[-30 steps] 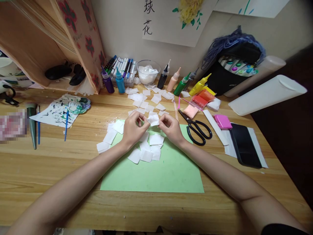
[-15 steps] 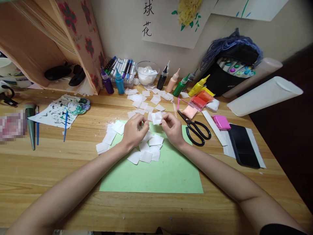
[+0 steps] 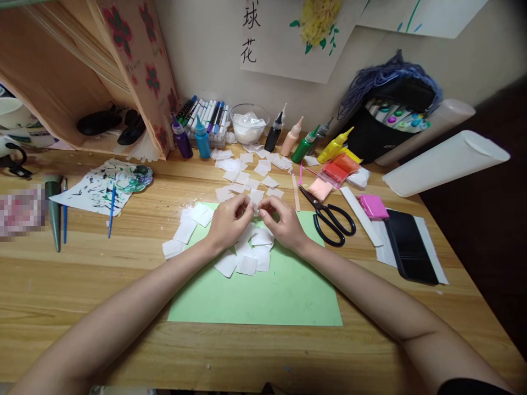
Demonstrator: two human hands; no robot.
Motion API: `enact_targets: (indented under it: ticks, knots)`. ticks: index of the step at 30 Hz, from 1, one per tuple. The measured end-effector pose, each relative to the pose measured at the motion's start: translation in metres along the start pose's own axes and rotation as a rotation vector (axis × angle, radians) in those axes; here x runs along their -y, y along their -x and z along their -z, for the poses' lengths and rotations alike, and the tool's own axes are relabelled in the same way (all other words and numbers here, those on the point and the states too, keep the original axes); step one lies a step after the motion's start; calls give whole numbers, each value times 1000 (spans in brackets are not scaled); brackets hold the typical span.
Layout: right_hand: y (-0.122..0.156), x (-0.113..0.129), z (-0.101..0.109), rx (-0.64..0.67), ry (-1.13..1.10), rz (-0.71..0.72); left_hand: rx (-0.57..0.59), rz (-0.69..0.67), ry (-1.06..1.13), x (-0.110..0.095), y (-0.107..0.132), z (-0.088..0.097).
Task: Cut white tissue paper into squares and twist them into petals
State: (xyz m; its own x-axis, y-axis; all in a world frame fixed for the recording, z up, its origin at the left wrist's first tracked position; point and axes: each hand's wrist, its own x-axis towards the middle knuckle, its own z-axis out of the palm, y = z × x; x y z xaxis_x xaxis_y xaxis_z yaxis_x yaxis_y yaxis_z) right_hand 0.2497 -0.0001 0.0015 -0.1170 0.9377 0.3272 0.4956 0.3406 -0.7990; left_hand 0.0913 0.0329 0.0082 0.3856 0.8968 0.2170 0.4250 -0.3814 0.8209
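My left hand (image 3: 229,220) and my right hand (image 3: 284,220) meet above the far edge of a green paper sheet (image 3: 255,299). Both are closed in a pinch, thumbs against fingertips. Between them is a small white paper piece (image 3: 256,208), now gathered and mostly hidden by the fingers. Under and beside the hands, several white paper squares (image 3: 247,265) lie overlapping on the green sheet. More squares (image 3: 185,231) sit along its left side, partly on the wooden table.
Loose paper squares (image 3: 233,164) are scattered beyond the hands. Behind them stand paint bottles (image 3: 181,141) and a glass bowl (image 3: 249,129). Black scissors (image 3: 329,216), a wooden stick (image 3: 296,193) and a phone (image 3: 411,247) lie on the right; a paint-smeared paper (image 3: 93,189) and brushes lie on the left.
My right hand has moved slightly left and toward me, bringing the white paper piece to my left hand. The piece was a flat square; now both hands' fingertips close around it.
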Motion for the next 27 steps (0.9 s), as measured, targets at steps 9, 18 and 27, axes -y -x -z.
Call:
enact_targets:
  ticks: [9,18,27]
  knots:
    - [-1,-2,-2,-49,-40,-124,30,-36,7,-2,0,1]
    - [-9,-16,-1,-295,-312,-298,-289,232,286,16,-12,3]
    - [-6,-15,-2,-124,-250,-273,-222,-44,-47,3,-2,-2]
